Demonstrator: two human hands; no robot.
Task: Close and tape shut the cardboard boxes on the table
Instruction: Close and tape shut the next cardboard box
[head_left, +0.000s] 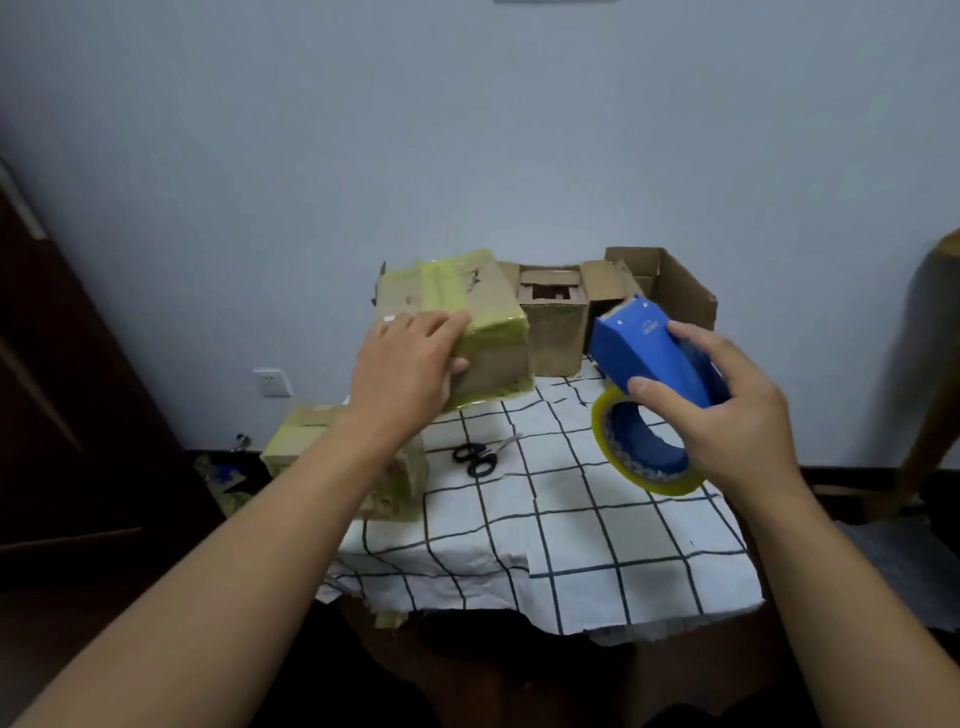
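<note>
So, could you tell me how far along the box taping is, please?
Done: the taped box under the left hand and another lower left. In hand: the right hand grips the tape dispenser. Left: two open boxes behind.

The tape dispenser (652, 358) is bright blue, its tape roll (644, 457) translucent yellow. The brown cardboard box (467, 322) carries yellow-green tape bands. A white cloth (597, 545) with a dark grid covers the counter. The scissors (480, 457) have black handles.
</note>
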